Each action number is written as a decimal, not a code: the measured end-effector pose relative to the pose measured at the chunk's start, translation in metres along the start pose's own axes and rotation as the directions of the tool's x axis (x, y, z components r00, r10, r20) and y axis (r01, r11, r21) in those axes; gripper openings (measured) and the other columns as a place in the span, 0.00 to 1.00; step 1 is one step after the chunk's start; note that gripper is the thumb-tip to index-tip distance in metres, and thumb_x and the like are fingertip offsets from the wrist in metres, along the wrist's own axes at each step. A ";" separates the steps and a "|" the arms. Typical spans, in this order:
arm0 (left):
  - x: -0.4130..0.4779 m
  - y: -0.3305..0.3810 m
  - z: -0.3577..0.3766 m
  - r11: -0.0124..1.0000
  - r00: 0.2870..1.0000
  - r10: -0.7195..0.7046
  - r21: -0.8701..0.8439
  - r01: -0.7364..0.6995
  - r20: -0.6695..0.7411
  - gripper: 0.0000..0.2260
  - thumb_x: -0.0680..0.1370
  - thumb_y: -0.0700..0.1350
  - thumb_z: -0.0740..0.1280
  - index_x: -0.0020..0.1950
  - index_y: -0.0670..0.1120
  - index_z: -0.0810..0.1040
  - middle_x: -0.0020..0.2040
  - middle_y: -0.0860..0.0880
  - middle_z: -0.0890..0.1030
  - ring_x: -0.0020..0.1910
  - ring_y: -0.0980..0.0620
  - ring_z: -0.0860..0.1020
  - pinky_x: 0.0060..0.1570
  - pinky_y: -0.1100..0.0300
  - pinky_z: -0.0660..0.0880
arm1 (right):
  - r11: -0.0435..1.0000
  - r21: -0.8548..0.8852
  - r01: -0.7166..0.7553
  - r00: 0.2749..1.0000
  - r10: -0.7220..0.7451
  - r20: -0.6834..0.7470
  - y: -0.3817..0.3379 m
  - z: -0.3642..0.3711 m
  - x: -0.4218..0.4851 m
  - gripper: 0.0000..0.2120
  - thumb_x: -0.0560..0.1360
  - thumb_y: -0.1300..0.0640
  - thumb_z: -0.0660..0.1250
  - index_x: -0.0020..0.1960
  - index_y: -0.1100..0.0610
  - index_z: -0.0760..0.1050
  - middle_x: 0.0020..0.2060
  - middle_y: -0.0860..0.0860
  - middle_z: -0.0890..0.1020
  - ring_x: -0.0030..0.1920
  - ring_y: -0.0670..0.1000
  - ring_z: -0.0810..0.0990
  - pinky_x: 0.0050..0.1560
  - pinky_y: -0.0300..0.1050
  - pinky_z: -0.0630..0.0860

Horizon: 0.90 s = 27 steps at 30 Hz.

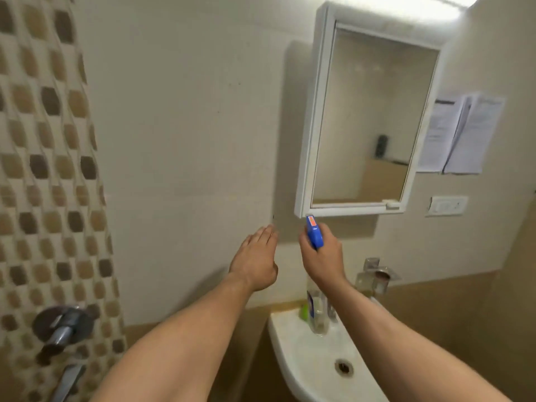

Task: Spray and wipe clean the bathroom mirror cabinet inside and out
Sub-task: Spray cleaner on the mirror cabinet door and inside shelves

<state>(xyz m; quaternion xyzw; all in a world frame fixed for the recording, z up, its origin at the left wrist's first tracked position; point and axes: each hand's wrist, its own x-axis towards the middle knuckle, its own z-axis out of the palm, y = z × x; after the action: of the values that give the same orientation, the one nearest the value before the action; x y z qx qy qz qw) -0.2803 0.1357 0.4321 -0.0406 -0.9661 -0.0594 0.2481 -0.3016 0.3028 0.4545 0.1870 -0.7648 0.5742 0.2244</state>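
A white mirror cabinet (316,117) hangs on the wall at the upper right, its mirrored door closed. Just below its lower left corner my right hand (323,258) grips a clear spray bottle with a blue trigger head (314,232); the bottle's body (317,311) hangs below my wrist. The nozzle points up at the cabinet's bottom edge. My left hand (256,261) is raised beside it, to the left, with fingers straight and holding nothing, close to the beige wall. No cloth is in sight.
A white washbasin (307,369) sits below, with a chrome tap (375,275) and a green item (304,311) on its rim. Papers (461,134) and a switch plate (448,206) are on the right wall. A chrome shower mixer (62,329) protrudes from the patterned tiles at left.
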 end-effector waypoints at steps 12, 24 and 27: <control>0.161 0.061 -0.120 0.972 0.962 0.131 0.222 -0.077 -0.241 0.40 0.75 0.43 0.61 0.83 0.46 0.44 0.83 0.48 0.41 0.81 0.49 0.40 0.80 0.49 0.45 | 0.970 -0.064 0.234 0.972 -0.236 -0.015 -0.107 -0.069 0.157 0.07 0.81 0.54 0.67 0.46 0.53 0.72 0.37 0.51 0.77 0.33 0.47 0.73 0.34 0.36 0.71; 0.242 0.067 -0.198 0.939 0.929 0.185 0.335 -0.071 -0.321 0.43 0.75 0.45 0.62 0.81 0.51 0.36 0.82 0.49 0.38 0.81 0.49 0.37 0.79 0.48 0.40 | 0.924 -0.156 0.350 0.920 -0.370 -0.126 -0.181 -0.089 0.234 0.10 0.82 0.51 0.66 0.45 0.54 0.74 0.35 0.49 0.76 0.32 0.45 0.73 0.29 0.31 0.67; 0.263 0.064 -0.213 0.896 0.949 0.178 0.441 -0.046 -0.262 0.42 0.76 0.46 0.62 0.82 0.49 0.39 0.82 0.48 0.38 0.80 0.48 0.35 0.74 0.48 0.33 | 0.904 -0.248 0.348 0.913 -0.387 -0.131 -0.196 -0.093 0.252 0.13 0.83 0.49 0.65 0.41 0.52 0.72 0.33 0.49 0.75 0.30 0.44 0.72 0.31 0.33 0.65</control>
<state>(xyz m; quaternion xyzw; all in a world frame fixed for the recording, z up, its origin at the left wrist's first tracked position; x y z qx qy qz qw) -0.4017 0.1832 0.7507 -0.0319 -0.9031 0.1641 0.3955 -0.3922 0.3324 0.7735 0.2505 -0.7511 0.4480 0.4152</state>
